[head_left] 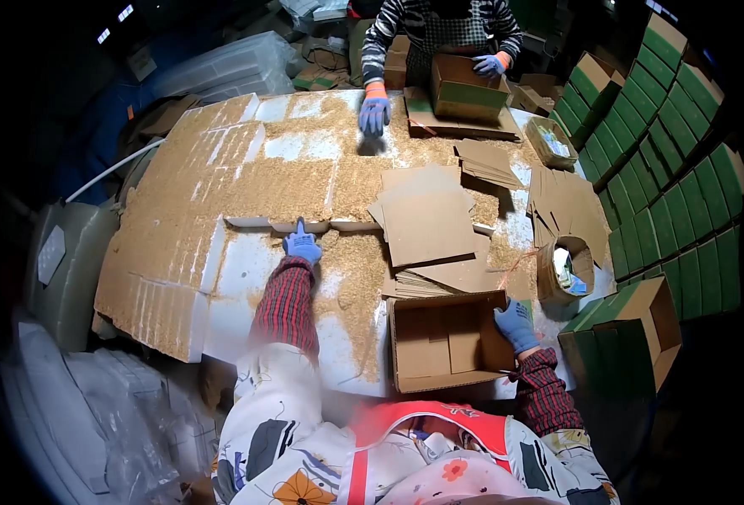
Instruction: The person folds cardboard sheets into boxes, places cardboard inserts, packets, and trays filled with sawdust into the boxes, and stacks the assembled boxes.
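My left hand [302,245], in a blue-grey glove, reaches forward to the edge of a block covered in tan granular material [279,187]. One finger points at that edge; whether it grips anything is hard to see. My right hand [516,326], gloved too, holds the right wall of an open cardboard box [422,343]. The box is empty inside and stands at the table's near side. Just behind it lie flat cardboard sheets [429,220] in a loose stack.
Across the table a co-worker's gloved hands [374,114] are near another box [469,94]. Two small containers [562,278] with packets stand at the right. Green boxes [675,185] are stacked high beyond them. An open green box [611,353] sits near right. Wrapped plastic lies left.
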A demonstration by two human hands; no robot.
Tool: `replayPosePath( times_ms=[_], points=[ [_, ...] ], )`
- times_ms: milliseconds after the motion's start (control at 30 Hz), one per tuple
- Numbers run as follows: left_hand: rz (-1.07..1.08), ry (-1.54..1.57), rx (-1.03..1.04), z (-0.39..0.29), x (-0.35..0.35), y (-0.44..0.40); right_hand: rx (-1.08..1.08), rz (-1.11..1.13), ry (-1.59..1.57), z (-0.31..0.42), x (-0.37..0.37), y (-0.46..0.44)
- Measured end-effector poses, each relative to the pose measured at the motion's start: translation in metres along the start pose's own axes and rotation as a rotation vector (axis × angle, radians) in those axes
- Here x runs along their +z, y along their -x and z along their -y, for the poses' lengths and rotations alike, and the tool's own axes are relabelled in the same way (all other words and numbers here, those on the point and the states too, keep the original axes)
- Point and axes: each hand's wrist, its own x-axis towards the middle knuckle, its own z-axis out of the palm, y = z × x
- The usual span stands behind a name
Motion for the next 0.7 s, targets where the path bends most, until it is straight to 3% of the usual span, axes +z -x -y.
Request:
replayPosePath(
  times_ms=[100,233,333,400,467,500,533,633,700],
  points=[
    [0.127,-0.180,0.034,0.007,-0.009,-0.022,0.038,-0.135,-0.024,-0.015,0.012,0.005],
    [-0.071,0.067,0.011,0.028,0.024,0.010,0.004,-0.060,-0.094,-0.031,0.010,0.000],
    [-0.256,0.273,-0.002,0.058,0.059,0.098,-0.002,-0.070,-0.072,-0.055,0.026,-0.017],
    [-0.690,0.514,-0.047,0.078,0.098,0.161,0.000,-0.065,-0.132,-0.047,0.016,-0.014],
    [-0.835,1.351,-0.337,0.097,0.142,0.199,-0.024,-0.060,-0.173,-0.038,0.008,-0.011],
    [-0.504,1.801,-0.807,0.106,0.152,0.215,-0.053,-0.082,-0.134,-0.039,0.008,-0.011],
    [-0.408,2.044,-0.844,0.099,0.137,0.229,-0.058,-0.069,-0.131,-0.036,0.007,-0.011],
    [-0.255,1.653,-0.808,0.115,0.145,0.212,-0.018,-0.074,-0.101,-0.031,0.003,-0.008],
    [-0.202,1.746,-0.908,0.119,0.115,0.204,-0.045,-0.073,-0.123,-0.034,0.011,-0.012]
  ],
)
